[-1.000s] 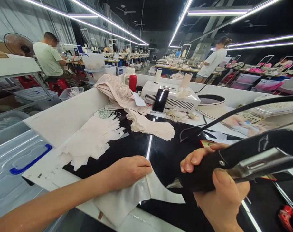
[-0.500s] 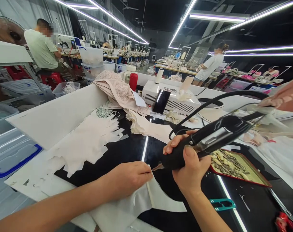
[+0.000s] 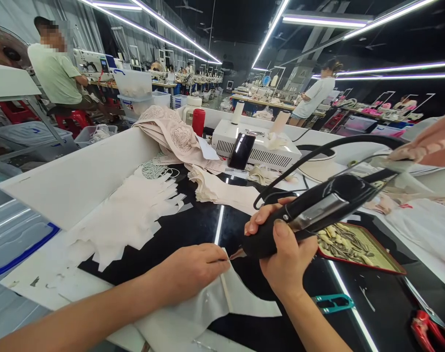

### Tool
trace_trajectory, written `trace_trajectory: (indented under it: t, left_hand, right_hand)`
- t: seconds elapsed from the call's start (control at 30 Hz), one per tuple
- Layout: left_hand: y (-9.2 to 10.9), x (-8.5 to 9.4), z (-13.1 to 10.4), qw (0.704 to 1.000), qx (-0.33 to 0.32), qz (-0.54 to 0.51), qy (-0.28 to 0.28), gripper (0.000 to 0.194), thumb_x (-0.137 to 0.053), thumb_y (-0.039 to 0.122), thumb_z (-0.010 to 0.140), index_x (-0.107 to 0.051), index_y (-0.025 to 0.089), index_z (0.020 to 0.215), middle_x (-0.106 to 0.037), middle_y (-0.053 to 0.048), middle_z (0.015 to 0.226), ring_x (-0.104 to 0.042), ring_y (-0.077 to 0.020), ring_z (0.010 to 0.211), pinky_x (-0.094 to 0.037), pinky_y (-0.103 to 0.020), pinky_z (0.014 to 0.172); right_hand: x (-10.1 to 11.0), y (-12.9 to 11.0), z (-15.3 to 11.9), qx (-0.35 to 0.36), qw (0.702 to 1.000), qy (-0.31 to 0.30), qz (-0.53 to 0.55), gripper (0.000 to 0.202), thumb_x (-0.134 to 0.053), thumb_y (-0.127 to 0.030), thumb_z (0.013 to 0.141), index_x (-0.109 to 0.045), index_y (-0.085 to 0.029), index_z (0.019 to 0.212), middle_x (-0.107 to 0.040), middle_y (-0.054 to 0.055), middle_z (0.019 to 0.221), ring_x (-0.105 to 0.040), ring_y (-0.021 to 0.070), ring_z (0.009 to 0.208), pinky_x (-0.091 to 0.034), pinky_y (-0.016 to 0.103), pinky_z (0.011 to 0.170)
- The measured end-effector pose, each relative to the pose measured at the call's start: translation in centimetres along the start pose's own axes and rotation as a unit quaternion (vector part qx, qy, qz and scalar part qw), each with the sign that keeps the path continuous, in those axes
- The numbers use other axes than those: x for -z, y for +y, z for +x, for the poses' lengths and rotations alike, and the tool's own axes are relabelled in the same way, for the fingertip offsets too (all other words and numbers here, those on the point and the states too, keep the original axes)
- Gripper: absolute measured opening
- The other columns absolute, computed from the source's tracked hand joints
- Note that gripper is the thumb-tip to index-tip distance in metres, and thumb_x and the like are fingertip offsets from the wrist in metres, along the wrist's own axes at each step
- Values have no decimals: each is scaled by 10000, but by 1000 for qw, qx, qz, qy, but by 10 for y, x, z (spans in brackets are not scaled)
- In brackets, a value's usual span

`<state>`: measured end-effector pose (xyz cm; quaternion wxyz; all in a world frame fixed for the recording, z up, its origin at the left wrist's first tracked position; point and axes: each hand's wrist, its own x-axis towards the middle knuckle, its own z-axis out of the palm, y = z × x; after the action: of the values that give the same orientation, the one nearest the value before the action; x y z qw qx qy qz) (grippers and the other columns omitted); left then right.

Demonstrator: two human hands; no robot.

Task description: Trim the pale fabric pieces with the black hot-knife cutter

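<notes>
My right hand [image 3: 286, 259] is wrapped round a black corded hand tool [image 3: 266, 239] with a silver lever along its side and a narrow metal tip. That tip is close to the top corner of a pale fabric piece [image 3: 244, 293] on the glossy black surface [image 3: 204, 220]. Thumb and fingers of my left hand [image 3: 196, 269] pinch the same fabric near its upper edge, just left of the tip. More whitish sheet lies beneath my left wrist. Whether the tip touches the fabric I cannot tell.
Cut pale pieces [image 3: 130, 210] spread at left, with another stack [image 3: 222, 188] ahead. A tray of sunflower seeds and peanuts [image 3: 376, 252], teal thread snips [image 3: 334, 303] and red-handled scissors [image 3: 422, 327] lie at right. Behind are a phone [image 3: 242, 151] and a white vented box [image 3: 259, 146].
The whole view has shifted slightly left, bringing more of the red-handled scissors into sight. Both hands keep their grips, and the tool and fabric stay in much the same places.
</notes>
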<state>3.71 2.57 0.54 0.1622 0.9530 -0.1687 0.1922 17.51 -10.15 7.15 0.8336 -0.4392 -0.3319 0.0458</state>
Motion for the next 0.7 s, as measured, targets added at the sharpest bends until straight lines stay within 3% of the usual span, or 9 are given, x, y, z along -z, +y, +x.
trace_trajectory:
  t: [0.2,0.53,0.7]
  left_hand:
    - [1,4,1,1000,-6,18,9,225,-512,66,1054,-664,156,1193,-701,-86,1252,-711,-205,1113,-628,-318,960]
    - [-4,1,-2,999,-13,29,16,216,-519,84,1049,-676,174,1167,-698,-87,1254,-706,-204,1102,-627,-310,932]
    - [0,10,5,998,-45,50,7,190,-522,60,1041,-680,130,1119,-691,-109,1231,-667,-222,1157,-574,-352,1055]
  right_hand:
    - [3,-9,-5,-2,1000,9,8,391,-831,-408,829,-609,-265,1118,-634,-49,746,-599,134,574,-547,285,550]
    - [4,-9,-8,3,1000,10,-17,285,-760,-321,892,-589,-259,1112,-661,-42,778,-632,145,584,-561,310,553]
    - [10,-19,-7,16,1000,18,-10,322,-792,-339,854,-606,-258,1104,-646,-48,756,-610,135,581,-555,295,553]
